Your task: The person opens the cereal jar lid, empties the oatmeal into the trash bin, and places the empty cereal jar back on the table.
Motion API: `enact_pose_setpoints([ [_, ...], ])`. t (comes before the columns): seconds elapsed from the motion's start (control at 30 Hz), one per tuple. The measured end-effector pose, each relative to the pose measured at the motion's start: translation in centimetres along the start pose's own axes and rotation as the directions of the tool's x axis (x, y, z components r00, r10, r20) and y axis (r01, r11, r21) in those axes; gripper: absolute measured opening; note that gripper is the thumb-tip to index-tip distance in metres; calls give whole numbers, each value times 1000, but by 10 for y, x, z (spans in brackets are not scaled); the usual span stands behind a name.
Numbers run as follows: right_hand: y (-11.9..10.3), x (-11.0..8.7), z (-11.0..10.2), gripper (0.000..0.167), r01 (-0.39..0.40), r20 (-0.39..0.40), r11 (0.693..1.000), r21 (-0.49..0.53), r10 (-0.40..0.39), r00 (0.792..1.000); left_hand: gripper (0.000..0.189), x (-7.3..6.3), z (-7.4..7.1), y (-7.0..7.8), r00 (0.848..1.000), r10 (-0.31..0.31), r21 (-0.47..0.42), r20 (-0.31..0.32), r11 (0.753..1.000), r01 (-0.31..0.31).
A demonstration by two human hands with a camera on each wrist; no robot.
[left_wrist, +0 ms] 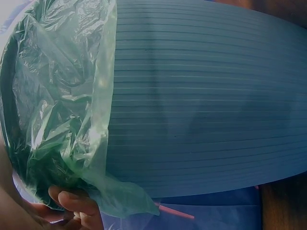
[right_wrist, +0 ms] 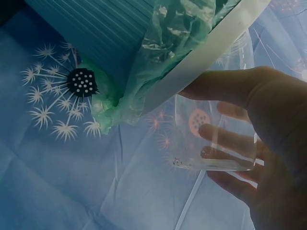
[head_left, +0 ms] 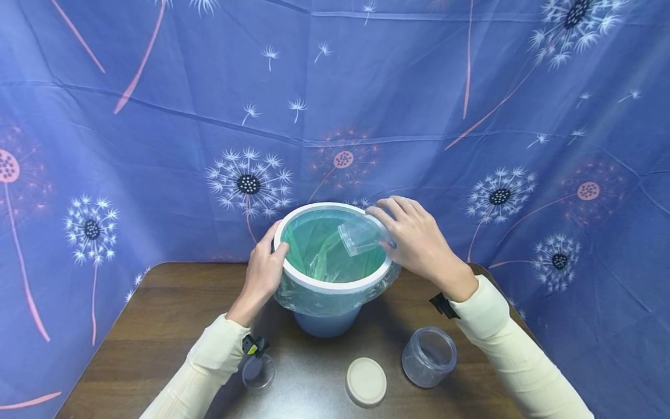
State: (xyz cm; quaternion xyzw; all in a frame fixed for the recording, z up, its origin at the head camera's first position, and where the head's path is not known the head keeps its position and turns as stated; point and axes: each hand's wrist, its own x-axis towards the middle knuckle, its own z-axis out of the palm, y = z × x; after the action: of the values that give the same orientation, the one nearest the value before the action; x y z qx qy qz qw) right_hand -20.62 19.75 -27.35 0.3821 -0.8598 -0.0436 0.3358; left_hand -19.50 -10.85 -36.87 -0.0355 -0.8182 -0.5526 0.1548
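A blue-grey trash bin with a white rim [head_left: 323, 286] stands on the table, its ribbed side [left_wrist: 206, 100] filling much of the left wrist view. Its green translucent liner [head_left: 309, 247] folds over the rim and hangs outside. My left hand [head_left: 267, 266] grips the rim at the left, thumb on top, fingers outside against the liner. Over the bin's right side, my right hand [head_left: 416, 240] holds a clear jar [head_left: 361, 234] tipped sideways, mouth pointing left into the bin. In the right wrist view, thumb and fingers wrap the jar [right_wrist: 192, 143]; a few tiny specks show near its bottom.
On the brown table [head_left: 173, 314], a larger clear open jar [head_left: 426, 361] stands at the right front. A round cream lid [head_left: 366, 381] lies left of it. A small clear round container [head_left: 259, 372] sits beside my left wrist. Blue dandelion-print cloth [head_left: 335, 105] hangs close behind.
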Motion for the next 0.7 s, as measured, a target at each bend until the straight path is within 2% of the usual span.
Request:
enact_pose_setpoints([
  [0.2,-1,-4,-1,73,-30,-1,999,41,30,1000,66,0,0,0,1000,1,0,-1,1000,-1],
  [0.7,-11,-14,-4,75,-56,-87,996,75,63,994,66,-1,1,0,1000,2,-4,-6,1000,-2],
])
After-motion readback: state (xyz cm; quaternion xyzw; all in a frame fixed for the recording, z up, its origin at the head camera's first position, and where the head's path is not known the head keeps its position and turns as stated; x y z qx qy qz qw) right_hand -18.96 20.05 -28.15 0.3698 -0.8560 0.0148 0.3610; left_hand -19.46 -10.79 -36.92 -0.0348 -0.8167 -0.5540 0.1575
